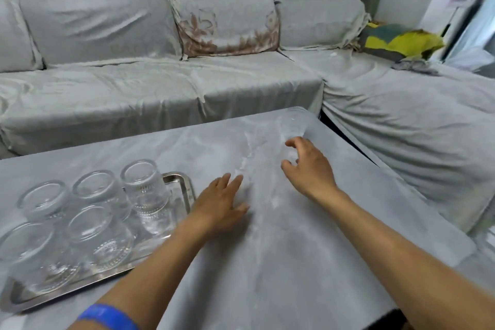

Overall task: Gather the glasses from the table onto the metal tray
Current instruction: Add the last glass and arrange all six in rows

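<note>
Closest to the camera, the shiny rectangular metal tray [184,185] sits on the grey marbled table [267,262] already packed with five clear glass tumblers [100,233] standing upside down, so there's barely any bare tray left, just a strip at its far-right end. The left hand [219,206] is flat and open on the table right beside the tray, holding nothing. Further out, the right hand [308,166] is open with fingers curled, reaching for the last clear drinking glass [292,123] near the table's far edge, not gripping it yet. Risk imo: that glass is nearly invisible against the grey and close to the edge, so a misjudged reach could knock it off towards the grey-covered sofa [160,94]. Also clinking it into the crowded ones when setting it down.
</note>
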### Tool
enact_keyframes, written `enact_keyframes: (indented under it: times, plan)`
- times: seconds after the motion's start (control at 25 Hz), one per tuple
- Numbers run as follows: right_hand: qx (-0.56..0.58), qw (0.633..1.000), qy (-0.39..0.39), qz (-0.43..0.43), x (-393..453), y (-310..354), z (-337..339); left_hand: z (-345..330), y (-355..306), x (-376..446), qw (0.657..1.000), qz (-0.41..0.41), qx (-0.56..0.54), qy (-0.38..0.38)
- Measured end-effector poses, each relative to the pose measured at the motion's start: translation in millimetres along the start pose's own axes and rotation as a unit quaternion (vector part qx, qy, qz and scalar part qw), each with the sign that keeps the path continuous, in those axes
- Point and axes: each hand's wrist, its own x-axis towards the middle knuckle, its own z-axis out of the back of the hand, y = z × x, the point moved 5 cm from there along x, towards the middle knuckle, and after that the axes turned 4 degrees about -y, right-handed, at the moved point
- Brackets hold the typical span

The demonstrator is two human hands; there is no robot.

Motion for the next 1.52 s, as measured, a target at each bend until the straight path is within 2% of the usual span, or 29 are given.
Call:
enact_keyframes:
  times: [0.12,0.28,0.4,0.48,0.6,0.64,0.68,0.72,0.76,0.8,0.84,0.88,0.92,0.96,1.0,1.04,1.08,1.12,1.2,1.24,1.28,1.32,1.4,1.44,1.52]
  plan:
    - [-0.028,0.999,0.021,0.005,37.9,-33.0,-11.0,-21.6,6.9,37.4,0.997,0.01,0.064,0.041]
    - [-0.042,0.998,0.039,-0.02,97.5,-46.9,-27.9,-26.2,14.9,50.4,0.998,-0.005,0.062,0.027]
    - [-0.099,0.991,0.065,-0.058,137.4,-64.5,-50.7,-27.7,18.5,53.9,0.997,-0.003,0.071,0.024]
    - [-0.124,0.989,0.041,-0.065,144.5,-72.9,-51.9,-29.0,9.1,50.0,0.997,-0.002,0.065,0.035]
    - [-0.054,0.996,-0.031,-0.065,118.4,-52.6,-50.7,-24.8,9.1,41.0,0.996,0.014,0.068,0.06]
    - [0.002,0.997,-0.044,-0.07,100.1,-41.2,-51.0,-19.8,8.7,37.7,0.997,0.024,0.038,0.063]
    - [0.093,0.991,-0.046,-0.081,78.6,-26.0,-51.2,-12.0,7.6,32.4,0.997,0.042,-0.039,0.047]
    - [0.206,0.973,-0.03,-0.096,52.7,-5.8,-51.1,-2.8,8.2,22.9,0.982,0.084,-0.17,0.018]
    - [0.317,0.942,-0.003,-0.108,27.0,17.2,-49.8,6.5,11.1,8.5,0.929,0.147,-0.339,-0.021]
    - [0.406,0.905,0.029,-0.121,4.7,39.8,-47.7,15.8,12.9,-7.1,0.844,0.196,-0.495,-0.067]
    - [0.472,0.87,0.06,-0.131,-14.1,61.0,-46.9,25.5,15.6,-23.2,0.755,0.22,-0.606,-0.119]
    - [0.525,0.834,0.093,-0.141,-31.6,83.5,-45.8,38.4,19.8,-41.3,0.687,0.22,-0.673,-0.163]
    - [0.573,0.795,0.126,-0.153,-48.2,106.0,-43.9,51.9,25.3,-60.2,0.647,0.206,-0.708,-0.195]
    - [0.618,0.752,0.159,-0.167,-63.5,128.3,-40.5,65.5,31.4,-80.1,0.633,0.182,-0.719,-0.221]
    - [0.657,0.71,0.185,-0.176,-76.0,148.3,-37.4,81.4,38.7,-100.5,0.631,0.156,-0.717,-0.252]
    - [0.675,0.688,0.202,-0.177,-88.0,166.4,-34.5,97.8,48.0,-119.9,0.637,0.139,-0.703,-0.284]
    - [0.665,0.698,0.207,-0.166,-99.2,181.6,-31.9,112.4,58.4,-136.5,0.655,0.133,-0.673,-0.316]
    - [0.615,0.751,0.202,-0.13,-107.6,192.0,-30.1,124.6,67.6,-150.1,0.679,0.133,-0.637,-0.341]
    - [0.419,0.894,0.156,0.008,-119.7,213.6,-28.0,142.4,81.5,-170.6,0.726,0.117,-0.574,-0.361]
    - [0.321,0.936,0.12,0.082,-125.5,226.1,-28.0,147.7,85.0,-176.4,0.751,0.105,-0.546,-0.357]
    - [0.254,0.955,0.078,0.133,-130.7,236.4,-29.8,150.5,87.0,-180.0,0.778,0.095,-0.514,-0.349]
    - [0.225,0.962,0.047,0.148,-134.2,242.5,-33.3,151.0,88.8,-182.7,0.804,0.087,-0.481,-0.339]
    - [0.224,0.968,0.028,0.113,-133.0,241.4,-44.2,145.3,95.0,-189.8,0.848,0.073,-0.425,-0.308]
    - [0.238,0.967,0.042,0.082,-131.2,235.5,-52.8,140.5,103.3,-197.1,0.862,0.074,-0.397,-0.306]
    - [0.259,0.962,0.084,0.021,-128.8,218.7,-73.4,126.9,135.3,-220.8,0.855,0.124,-0.322,-0.387]
